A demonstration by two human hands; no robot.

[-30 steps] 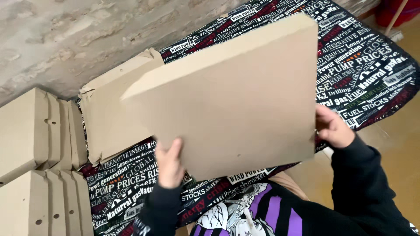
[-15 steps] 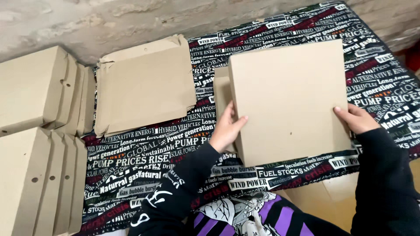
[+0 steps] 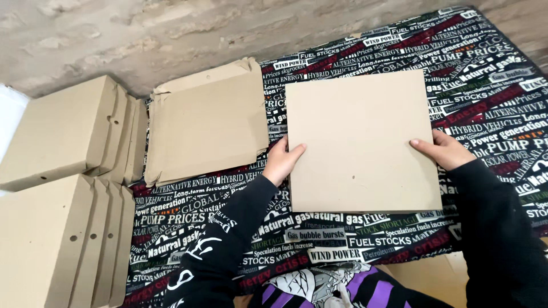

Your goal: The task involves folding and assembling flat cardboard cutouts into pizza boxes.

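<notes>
A square tan cardboard box [image 3: 361,139], closed and flat, lies on a black cloth [image 3: 319,239] printed with white and red lettering. My left hand [image 3: 282,161] grips its left edge, thumb on top. On the opposite edge, my right hand [image 3: 442,149] holds it the same way. Both arms wear black sleeves with white print.
A stack of flat unfolded cardboard blanks [image 3: 206,122] lies left of the box on the cloth. Further left stand two rows of folded boxes, one at the back [image 3: 74,128] and one in front [image 3: 57,239]. A bare concrete floor [image 3: 142,34] runs behind.
The box was held up tilted in front of me; it has come down and now rests flat on the cloth, with both hands still on its side edges.
</notes>
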